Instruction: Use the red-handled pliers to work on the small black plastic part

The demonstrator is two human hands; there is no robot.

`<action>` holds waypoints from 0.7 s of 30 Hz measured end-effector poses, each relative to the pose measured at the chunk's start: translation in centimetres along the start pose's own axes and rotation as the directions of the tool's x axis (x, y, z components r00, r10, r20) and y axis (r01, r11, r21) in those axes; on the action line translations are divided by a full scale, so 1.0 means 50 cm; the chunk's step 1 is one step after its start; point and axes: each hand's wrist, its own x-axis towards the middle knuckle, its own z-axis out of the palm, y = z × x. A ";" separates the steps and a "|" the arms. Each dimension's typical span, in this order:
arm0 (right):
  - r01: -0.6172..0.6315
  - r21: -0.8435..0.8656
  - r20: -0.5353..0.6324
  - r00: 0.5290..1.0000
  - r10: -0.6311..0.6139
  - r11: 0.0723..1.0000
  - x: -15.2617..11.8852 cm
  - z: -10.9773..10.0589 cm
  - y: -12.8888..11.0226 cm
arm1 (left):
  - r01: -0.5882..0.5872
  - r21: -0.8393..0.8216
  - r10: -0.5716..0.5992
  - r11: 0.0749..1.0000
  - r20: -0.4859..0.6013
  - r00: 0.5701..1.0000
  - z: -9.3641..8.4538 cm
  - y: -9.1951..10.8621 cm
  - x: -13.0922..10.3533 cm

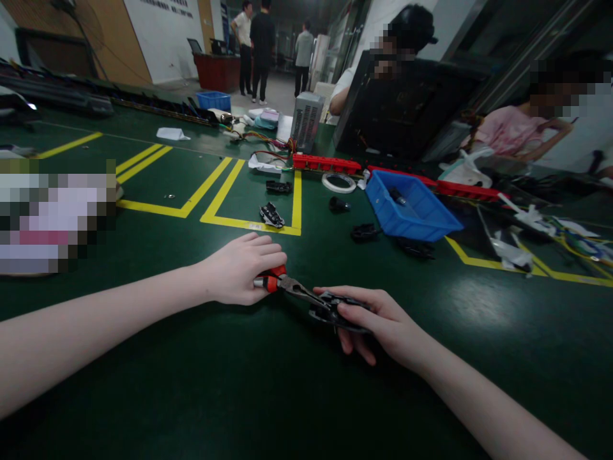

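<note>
My left hand [246, 268] is closed round the red handles of long-nose pliers [299, 291], whose jaws point right. Their tips reach a black plastic part [335, 311] held by my right hand [378, 316] between thumb and fingers. Whether the jaws grip anything on the part, I cannot tell. Beyond my left hand, a black-and-grey part [272, 215] lies at the edge of a yellow-taped square, with a small black piece [278, 186] behind it. More black parts [364, 232] rest by a blue bin [414, 207], which has a dark piece inside.
A roll of white tape [338, 183] lies near red plastic strips [328, 164]. Behind them stand a grey metal box [306, 121] and a large black panel [407, 108]. Loose wires [587, 246] and torn wrapping [512, 252] are at right. Co-workers sit across the green table [191, 390].
</note>
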 end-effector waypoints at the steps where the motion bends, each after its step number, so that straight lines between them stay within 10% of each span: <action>1: -0.005 0.004 0.001 1.000 0.005 1.000 0.000 0.000 0.000 | -0.001 0.003 0.001 1.000 -0.001 1.000 0.000 0.000 0.000; 21: -0.062 0.067 0.076 0.995 0.057 0.996 0.008 0.001 -0.015 | -0.020 0.160 0.026 0.987 -0.039 0.999 0.008 0.006 -0.006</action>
